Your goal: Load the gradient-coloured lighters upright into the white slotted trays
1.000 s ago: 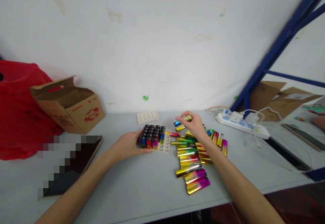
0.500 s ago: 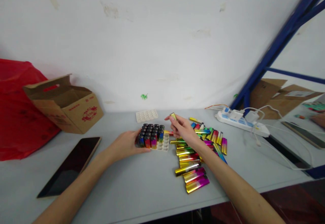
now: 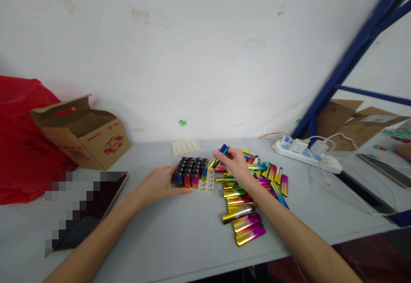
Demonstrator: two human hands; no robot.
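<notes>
Lighters with black tops (image 3: 191, 166) stand upright in close rows in a pale plastic tray (image 3: 207, 184), whose bare pockets show on the right side. My left hand (image 3: 162, 182) is wrapped round the left side of this block, thumb near the front and fingers partly hidden behind it. Above and right of the tray, my right hand (image 3: 236, 163) pinches one lighter (image 3: 224, 149), blue at the upper end and gold at the lower, held at a slant. Beneath and beside that hand lies a loose pile of shiny multicoloured lighters (image 3: 239, 192).
Another pale tray (image 3: 185, 147) lies by the wall. At left are an open cardboard box (image 3: 96, 139), a red bag (image 3: 25, 146) and a dark tablet (image 3: 107, 197), partly pixelated. A white power strip (image 3: 308, 156) with cables sits at right, near a blue metal frame (image 3: 337, 75).
The lighter in my right hand has turned, so its blue end points up and its gold end down toward the tray. My left hand stays on the block.
</notes>
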